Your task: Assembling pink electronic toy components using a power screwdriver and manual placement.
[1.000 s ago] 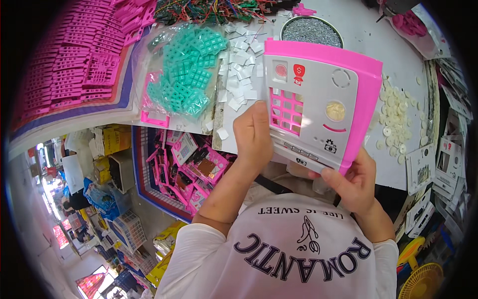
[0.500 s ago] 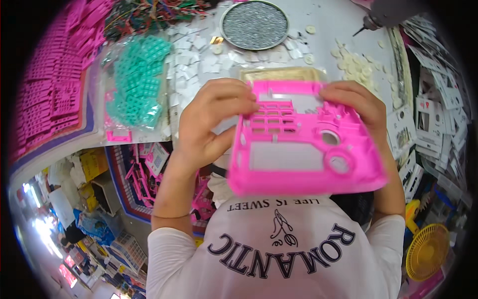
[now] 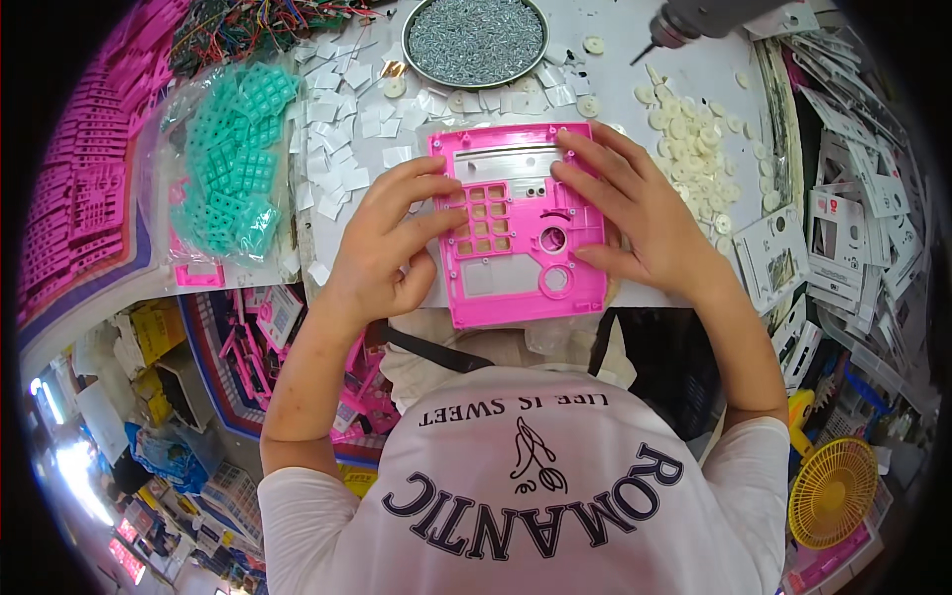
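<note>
On the white surface (image 3: 694,74) the pink toy-phone shell (image 3: 521,223) lies face down — left hand (image 3: 382,248) and right hand (image 3: 635,213) spread flat on it, button grid unfilled.

A round metal tray (image 3: 476,40) heaped with small silver screws sits at the far edge of a white worktable (image 3: 694,79), with a power screwdriver (image 3: 694,18) hanging just to its right. To the left lie a clear bag of teal rubber keypads (image 3: 233,159) and scattered white square pieces (image 3: 337,129), while round white discs (image 3: 689,149) spread on the right (some touching one another). A yellow fan (image 3: 831,493) stands low at the right.
</note>
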A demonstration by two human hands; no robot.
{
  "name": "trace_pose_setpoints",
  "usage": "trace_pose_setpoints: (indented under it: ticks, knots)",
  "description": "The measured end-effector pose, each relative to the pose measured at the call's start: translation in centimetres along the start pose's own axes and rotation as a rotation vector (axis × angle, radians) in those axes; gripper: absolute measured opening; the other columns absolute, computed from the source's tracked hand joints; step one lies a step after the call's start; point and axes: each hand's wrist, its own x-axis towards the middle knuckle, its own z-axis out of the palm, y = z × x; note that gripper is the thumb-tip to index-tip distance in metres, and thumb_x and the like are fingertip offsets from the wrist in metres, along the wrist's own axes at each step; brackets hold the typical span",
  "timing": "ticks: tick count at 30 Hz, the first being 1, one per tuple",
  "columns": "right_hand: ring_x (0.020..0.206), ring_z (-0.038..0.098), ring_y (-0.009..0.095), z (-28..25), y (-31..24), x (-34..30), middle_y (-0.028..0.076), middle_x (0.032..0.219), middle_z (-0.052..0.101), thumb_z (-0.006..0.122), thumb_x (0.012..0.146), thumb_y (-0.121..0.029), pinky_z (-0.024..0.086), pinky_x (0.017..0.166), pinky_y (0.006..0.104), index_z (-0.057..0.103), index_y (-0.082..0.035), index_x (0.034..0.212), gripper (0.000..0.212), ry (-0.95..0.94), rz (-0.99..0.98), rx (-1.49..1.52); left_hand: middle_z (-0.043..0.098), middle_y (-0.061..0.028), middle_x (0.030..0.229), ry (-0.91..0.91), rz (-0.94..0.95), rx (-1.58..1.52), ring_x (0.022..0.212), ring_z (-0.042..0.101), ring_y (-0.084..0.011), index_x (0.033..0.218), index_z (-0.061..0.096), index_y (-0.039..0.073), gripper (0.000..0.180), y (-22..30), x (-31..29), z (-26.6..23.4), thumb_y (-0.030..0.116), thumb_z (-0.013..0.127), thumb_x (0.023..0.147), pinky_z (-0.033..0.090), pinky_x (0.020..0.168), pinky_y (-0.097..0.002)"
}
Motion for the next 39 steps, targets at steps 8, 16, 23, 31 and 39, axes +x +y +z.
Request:
trace_pose_setpoints:
  ticks: [8, 16, 23, 31, 39]
  knots:
    - [0.138, 0.043, 0.038, -2.0, 0.7, 0.1, 0.013, 0.152, 0.047, 0.077, 0.079, -0.036, 0.042, 0.112, 0.0463, 0.058, -0.005, 0.136, 0.067, -0.121, -0.002, -0.052, 0.065, -0.0151, 0.117, 0.069, 0.010, -0.033, 0.120, 0.061, -0.0419, 0.102, 0.071, 0.005, 0.044, 0.6, 0.3, 1.1, -0.004, 0.058, 0.062, 0.052, 0.099, -0.0501]
    - [0.136, 0.044, 0.040, -2.5, -0.2, -0.2, 0.015, 0.149, 0.048, 0.078, 0.078, -0.034, 0.043, 0.110, 0.0467, 0.058, -0.005, 0.135, 0.068, -0.123, 0.082, -0.060, 0.066, -0.0137, 0.113, 0.150, 0.029, -0.029, 0.117, 0.063, -0.0406, 0.100, 0.070, 0.005, 0.037, -0.5, 2.6, 1.7, -0.005, 0.060, 0.066, 0.053, 0.095, -0.0475]
    - [0.136, 0.043, 0.042, -1.1, -1.2, -0.2, 0.016, 0.148, 0.049, 0.080, 0.075, -0.031, 0.044, 0.110, 0.0480, 0.058, -0.004, 0.135, 0.070, -0.109, 0.090, -0.126, 0.067, -0.0140, 0.118, 0.093, -0.062, 0.000, 0.121, 0.061, -0.0391, 0.106, 0.071, 0.005, 0.045, -0.4, 1.4, 0.7, -0.007, 0.056, 0.065, 0.050, 0.100, -0.0483]
    - [0.123, 0.057, 0.035, -1.7, 2.0, -0.4, 0.013, 0.127, 0.065, 0.076, 0.085, -0.023, 0.049, 0.104, 0.0433, 0.067, -0.004, 0.125, 0.046, 0.029, 0.117, 0.180, 0.065, -0.0098, 0.127, -0.198, -0.040, 0.005, 0.125, 0.057, -0.0317, 0.116, 0.070, 0.009, 0.039, 5.1, 1.4, 3.3, 0.016, 0.074, 0.078, 0.047, 0.106, -0.0467]
    - [0.078, 0.065, 0.031, 0.2, 7.1, 5.3, 0.012, 0.087, 0.067, 0.073, 0.083, -0.014, 0.052, 0.071, 0.0400, 0.070, -0.004, 0.097, 0.018, 0.161, 0.251, -0.118, 0.066, -0.0094, 0.119, -0.062, -0.006, -0.049, 0.119, 0.060, -0.0303, 0.111, 0.070, 0.008, 0.037, 4.3, 0.8, 4.3, 0.016, 0.074, 0.076, 0.048, 0.103, -0.0456]
